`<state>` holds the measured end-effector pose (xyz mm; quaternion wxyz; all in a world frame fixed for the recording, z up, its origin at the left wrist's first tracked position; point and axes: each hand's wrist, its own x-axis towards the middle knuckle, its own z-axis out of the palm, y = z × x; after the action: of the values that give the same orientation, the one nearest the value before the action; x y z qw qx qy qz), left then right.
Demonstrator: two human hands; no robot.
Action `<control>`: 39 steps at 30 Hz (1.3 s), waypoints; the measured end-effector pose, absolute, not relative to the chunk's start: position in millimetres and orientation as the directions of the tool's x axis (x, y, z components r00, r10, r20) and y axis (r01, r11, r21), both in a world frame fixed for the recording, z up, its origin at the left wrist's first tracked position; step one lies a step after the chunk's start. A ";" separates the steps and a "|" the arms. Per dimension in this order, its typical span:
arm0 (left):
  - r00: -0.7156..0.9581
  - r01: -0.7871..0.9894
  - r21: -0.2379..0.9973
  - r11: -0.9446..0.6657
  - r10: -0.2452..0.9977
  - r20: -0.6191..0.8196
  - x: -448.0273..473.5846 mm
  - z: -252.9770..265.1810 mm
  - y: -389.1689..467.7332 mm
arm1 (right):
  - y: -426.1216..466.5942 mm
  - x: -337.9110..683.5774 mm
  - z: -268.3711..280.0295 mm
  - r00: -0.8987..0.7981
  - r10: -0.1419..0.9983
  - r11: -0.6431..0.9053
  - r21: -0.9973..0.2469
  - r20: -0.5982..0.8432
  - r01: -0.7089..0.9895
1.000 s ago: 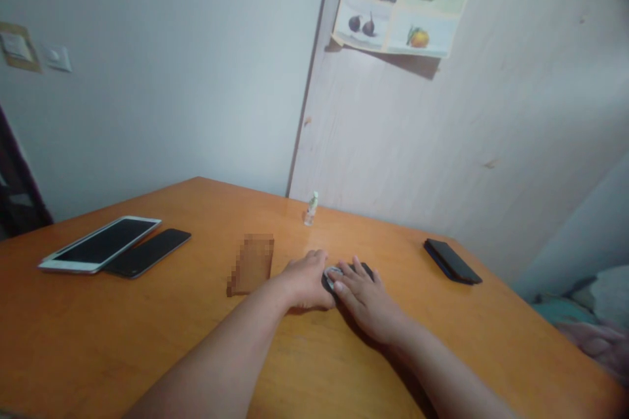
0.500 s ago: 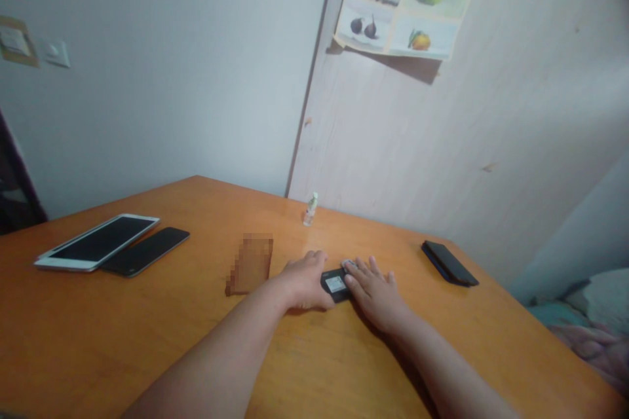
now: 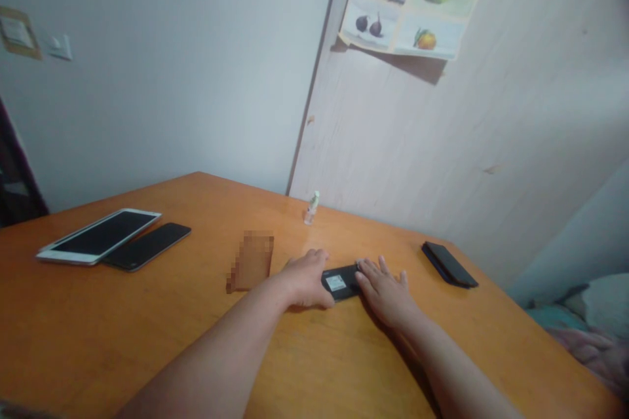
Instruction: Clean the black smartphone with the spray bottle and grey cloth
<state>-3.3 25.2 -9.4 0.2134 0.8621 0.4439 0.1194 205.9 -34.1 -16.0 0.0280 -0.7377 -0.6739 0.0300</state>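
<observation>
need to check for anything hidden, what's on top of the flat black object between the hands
A whitish label shows on the flat black object; a pale sliver peeks out at the right hand. Whatever lies under that hand, or the left hand, is hidden.

Orange-brown wooden table (image 3: pixel 314 366), lower frame.
White-framed tablet (image 3: pixel 103 236), black phone (image 3: pixel 150 247) left; brown rectangle (image 3: pixel 254 263), small clear bottle (image 3: pixel 310 212), black labelled slab (image 3: pixel 341 282) centre; dark flat case (image 3: pixel 449 264) right.

Left hand (image 3: pixel 305 280) arched, right hand (image 3: pixel 387 292) palm down, forearms (image 3: pixel 216 347) stretched forward
</observation>
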 end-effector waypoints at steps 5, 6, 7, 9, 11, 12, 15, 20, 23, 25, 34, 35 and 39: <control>0.575 0.721 0.466 -0.514 0.818 0.014 -3.3 -13.3 26.6 | -42.5 184.4 -15.4 -0.158 0.986 0.147 -0.190 -0.048 0.971; 0.572 0.722 0.464 -0.513 0.820 0.017 -3.3 -13.9 26.7 | -44.2 179.0 -14.7 -0.232 0.971 0.215 -0.220 -0.055 0.951; 0.571 0.722 0.465 -0.513 0.821 0.018 -3.3 -14.2 26.7 | -44.8 175.9 -14.1 -0.281 0.958 0.260 -0.241 -0.058 0.935; 0.573 0.719 0.470 -0.512 0.820 0.017 -3.4 -14.0 26.7 | -41.9 178.1 -13.5 -0.264 0.963 0.244 -0.244 -0.053 0.939; 0.580 0.712 0.478 -0.515 0.815 0.014 -3.7 -12.7 26.5 | -35.6 189.3 -14.4 -0.117 0.993 0.107 -0.203 -0.036 0.973; 0.582 0.710 0.479 -0.516 0.813 0.013 -3.8 -12.0 26.4 | -32.6 195.7 -15.2 -0.025 0.999 0.021 -0.178 -0.022 0.984; 0.580 0.711 0.478 -0.515 0.814 0.014 -3.9 -10.4 25.8 | -30.6 204.3 -16.7 0.107 0.994 -0.106 -0.140 0.001 0.985; 0.572 0.709 0.484 -0.512 0.820 0.029 -3.6 -11.8 25.1 | -42.3 182.6 -14.1 -0.228 0.972 0.210 -0.231 -0.058 0.950; 0.573 0.712 0.479 -0.513 0.819 0.026 -3.8 -12.4 25.3 | -39.3 185.2 -13.6 -0.169 0.984 0.154 -0.210 -0.053 0.965; 0.577 0.713 0.472 -0.519 0.816 0.026 -4.1 -12.2 26.0 | -34.2 195.7 -14.5 0.007 0.999 -0.012 -0.155 -0.031 0.988; 0.587 0.721 0.450 -0.527 0.810 0.010 -5.1 -9.9 25.9 | -53.3 184.0 -9.4 -0.258 0.963 0.234 -0.223 -0.081 0.946; 0.591 0.720 0.445 -0.532 0.807 0.008 -5.3 -9.1 25.5 | -53.6 184.8 -8.7 -0.250 0.965 0.228 -0.216 -0.082 0.949; 0.607 0.712 0.434 -0.552 0.794 0.014 -6.2 -5.6 24.2 | -44.8 202.6 -10.2 0.040 0.998 -0.043 -0.070 -0.049 0.997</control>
<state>-6.2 24.2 -5.6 0.1966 0.8747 0.4305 0.1046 202.6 -44.8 -10.2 0.0084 -0.7211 -0.6915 0.0421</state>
